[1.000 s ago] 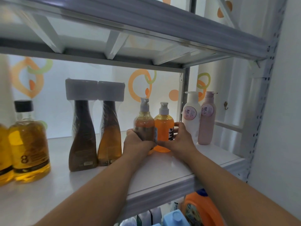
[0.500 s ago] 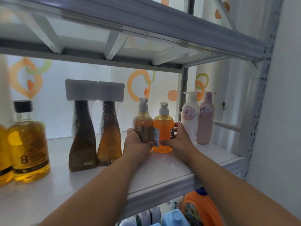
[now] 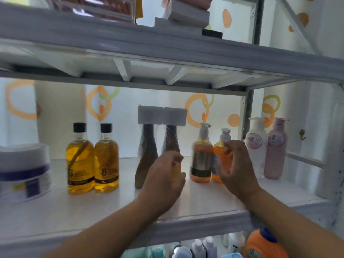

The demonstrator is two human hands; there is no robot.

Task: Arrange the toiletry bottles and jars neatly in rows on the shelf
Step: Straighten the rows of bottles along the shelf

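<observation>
Both hands hover open in front of the bottles on the white shelf [image 3: 204, 202], gripping nothing.

The left hand [image 3: 163, 175], fingers loosely spread, covers the lower part of the right brown bottle [image 3: 172, 138]; the right hand [image 3: 235, 168], also wide, is in front of the smaller orange pump bottle [image 3: 222, 151]. Between them the taller orange pump bottle [image 3: 202, 157] stands upright. Along the same row stand a left brown bottle [image 3: 147, 155], two yellow bottles [image 3: 93, 159], a white bottle [image 3: 256, 146], a pink bottle [image 3: 275, 151] and, far left, a jar [image 3: 24, 170].
</observation>
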